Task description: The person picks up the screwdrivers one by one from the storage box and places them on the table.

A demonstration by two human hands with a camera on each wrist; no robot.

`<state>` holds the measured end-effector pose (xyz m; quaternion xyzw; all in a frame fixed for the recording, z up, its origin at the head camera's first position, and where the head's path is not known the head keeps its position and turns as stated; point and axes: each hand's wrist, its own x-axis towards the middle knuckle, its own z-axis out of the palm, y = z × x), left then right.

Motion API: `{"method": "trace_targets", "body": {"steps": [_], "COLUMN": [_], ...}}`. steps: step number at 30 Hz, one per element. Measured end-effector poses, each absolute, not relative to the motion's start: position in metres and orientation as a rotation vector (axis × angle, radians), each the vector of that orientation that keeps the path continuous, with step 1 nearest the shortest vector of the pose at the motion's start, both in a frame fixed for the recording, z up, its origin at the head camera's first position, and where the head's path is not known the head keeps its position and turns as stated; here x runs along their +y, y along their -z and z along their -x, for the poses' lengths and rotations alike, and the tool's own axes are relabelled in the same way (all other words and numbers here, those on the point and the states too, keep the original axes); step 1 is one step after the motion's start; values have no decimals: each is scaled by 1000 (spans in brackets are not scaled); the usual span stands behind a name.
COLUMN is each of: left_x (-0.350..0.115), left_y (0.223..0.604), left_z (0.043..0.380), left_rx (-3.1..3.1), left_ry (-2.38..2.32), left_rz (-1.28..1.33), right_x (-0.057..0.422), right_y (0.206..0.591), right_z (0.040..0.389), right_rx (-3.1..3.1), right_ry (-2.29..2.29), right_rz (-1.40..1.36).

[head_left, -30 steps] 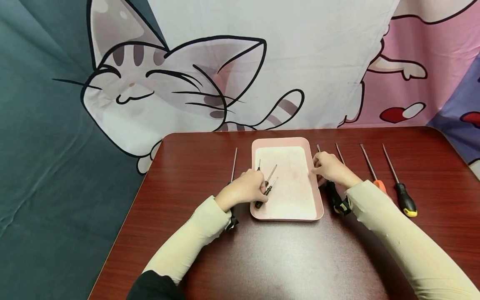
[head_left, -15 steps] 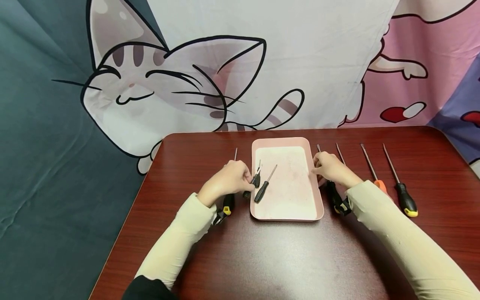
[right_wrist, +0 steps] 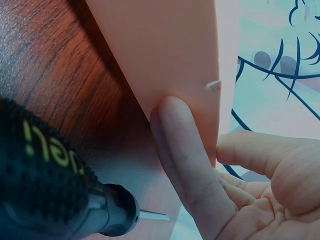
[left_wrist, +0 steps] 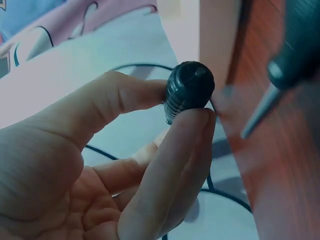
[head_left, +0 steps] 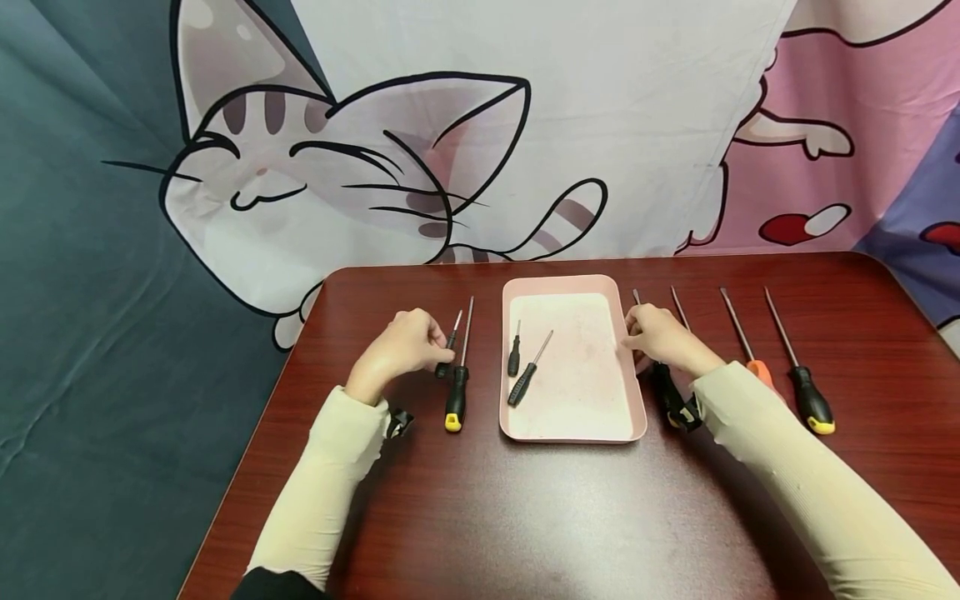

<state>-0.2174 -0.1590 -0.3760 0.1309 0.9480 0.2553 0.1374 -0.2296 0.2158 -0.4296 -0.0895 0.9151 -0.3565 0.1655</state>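
In the head view my left hand point(head_left: 401, 350) pinches a small black screwdriver point(head_left: 444, 369) over the table, left of the tray. The left wrist view shows the rounded end of its black handle point(left_wrist: 194, 86) between thumb and fingertips. Just right of it lies a larger black-and-yellow screwdriver point(head_left: 456, 400). My right hand point(head_left: 660, 335) grips the right edge of the pink tray point(head_left: 573, 434), thumb on one side of its wall point(right_wrist: 167, 55) and fingers on the other. Inside the tray lie two small black screwdrivers, one short point(head_left: 514, 357) and one longer point(head_left: 522, 385).
Right of the tray, several screwdrivers lie in a row, among them an orange-handled one point(head_left: 760, 371) and a black-and-yellow one point(head_left: 813, 398). A large black handle with yellow lettering point(right_wrist: 47, 165) is close by my right hand. A cat-print cloth point(head_left: 300, 183) hangs behind the table.
My left hand has carried the small screwdriver out of the tray, leftward past the larger black-and-yellow screwdriver. Two small screwdrivers stay in the tray. My right hand keeps its grip on the tray edge.
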Motion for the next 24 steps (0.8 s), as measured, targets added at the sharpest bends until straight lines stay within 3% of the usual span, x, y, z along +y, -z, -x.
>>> {"method": "trace_targets", "body": {"steps": [24], "left_x": [-191], "left_y": [415], "left_z": [226], "left_rx": [2712], "left_ry": [-653], "left_rz": [-182], "right_x": [216], "right_y": [431], "right_z": [227], "right_rx": [2560], "right_ry": [1098], "right_rz": [236]}}
